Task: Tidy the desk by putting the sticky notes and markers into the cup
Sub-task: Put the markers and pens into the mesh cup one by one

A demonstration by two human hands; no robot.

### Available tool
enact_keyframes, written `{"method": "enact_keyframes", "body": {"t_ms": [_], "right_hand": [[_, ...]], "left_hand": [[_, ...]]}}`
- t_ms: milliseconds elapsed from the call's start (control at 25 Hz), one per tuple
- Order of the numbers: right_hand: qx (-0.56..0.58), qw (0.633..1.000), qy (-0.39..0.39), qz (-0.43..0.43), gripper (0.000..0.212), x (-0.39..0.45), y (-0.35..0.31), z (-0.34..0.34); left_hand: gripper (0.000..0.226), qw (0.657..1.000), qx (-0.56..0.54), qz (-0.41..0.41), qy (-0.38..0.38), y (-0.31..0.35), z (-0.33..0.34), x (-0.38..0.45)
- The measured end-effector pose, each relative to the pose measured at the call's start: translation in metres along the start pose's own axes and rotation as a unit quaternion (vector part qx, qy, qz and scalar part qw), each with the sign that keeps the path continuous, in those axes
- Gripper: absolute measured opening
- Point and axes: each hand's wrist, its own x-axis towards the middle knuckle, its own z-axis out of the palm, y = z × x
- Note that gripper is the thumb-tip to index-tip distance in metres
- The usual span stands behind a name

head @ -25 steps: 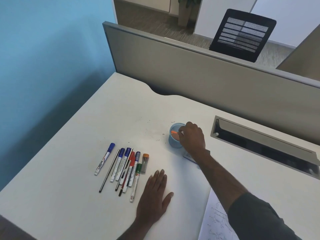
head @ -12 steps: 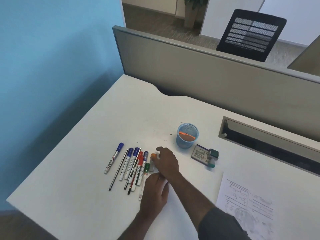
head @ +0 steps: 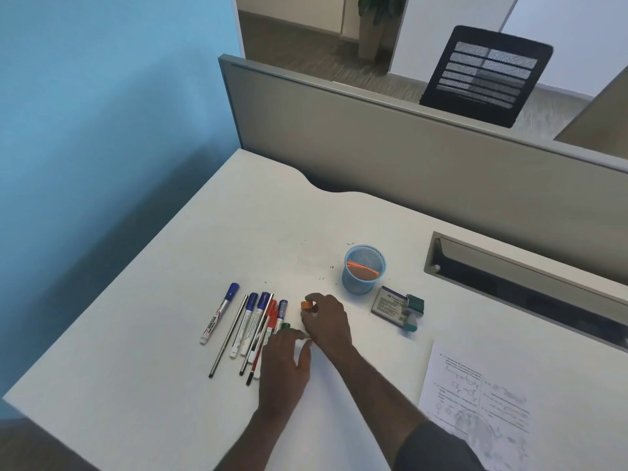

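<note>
Markers [head: 253,326] are lying in a tight row on the white bench [head: 146,351], caps pointing away from me, with one blue-capped marker [head: 220,313] sitting slightly apart at the left end and thin dark pencils [head: 228,340] mixed in among them. I am seeing my right hand [head: 326,322] reaching across to the right end of that row, its fingers curling around a small orange-capped tube [head: 307,305] and pinching it just off the row. My left hand [head: 284,363] is resting near the bottom of the row with fingers loosely spread and slightly curled, touching the lower ends of the nearest markers; it is gripping nothing that I can make out, and a green cap [head: 286,325] is peeking out just above its fingertips.

Further back and to the right, the blue mesh cup [head: 363,270] is standing upright on the bench, well apart from the markers, and orange sticky notes [head: 363,269] are already sitting inside it. Just beside the cup on its right, a small purple-edged box [head: 389,304] is lying flat with a green and teal item [head: 414,311] touching it. A printed sheet of paper [head: 475,399] is lying near the front right edge.
</note>
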Motion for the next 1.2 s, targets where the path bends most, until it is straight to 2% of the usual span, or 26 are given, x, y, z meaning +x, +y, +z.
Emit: {"method": "enact_keyframes", "body": {"t_ms": [120, 280, 480, 640, 840, 1000, 1200], "right_hand": [[0.048, 0.996, 0.053, -0.051, 0.031, -0.009, 0.000, -0.023], [0.115, 0.975, 0.144, -0.120, 0.021, -0.008, -0.010, -0.071], [0.134, 0.955, 0.226, -0.137, 0.027, 0.013, -0.002, -0.132], [0.087, 0.956, 0.245, -0.134, 0.034, 0.028, 0.006, -0.152], [-0.035, 0.957, 0.251, -0.142, 0.029, 0.039, 0.017, -0.148], [-0.115, 0.960, 0.209, -0.149, 0.020, 0.046, 0.026, -0.141], [-0.146, 0.968, 0.158, -0.128, 0.012, 0.053, 0.030, -0.137]], "left_hand": [[0.024, 0.999, -0.027, -0.036, 0.004, 0.010, 0.004, 0.008], [0.028, 0.999, -0.005, 0.043, -0.028, 0.015, 0.022, 0.004], [0.052, 0.994, 0.037, 0.080, -0.066, 0.005, 0.049, -0.016], [0.060, 0.989, 0.071, 0.101, -0.083, -0.004, 0.060, -0.024], [0.060, 0.986, 0.095, 0.094, -0.100, -0.006, 0.064, -0.025], [0.061, 0.985, 0.100, 0.088, -0.106, -0.007, 0.065, -0.025], [0.062, 0.984, 0.106, 0.085, -0.111, -0.009, 0.066, -0.026]]}}
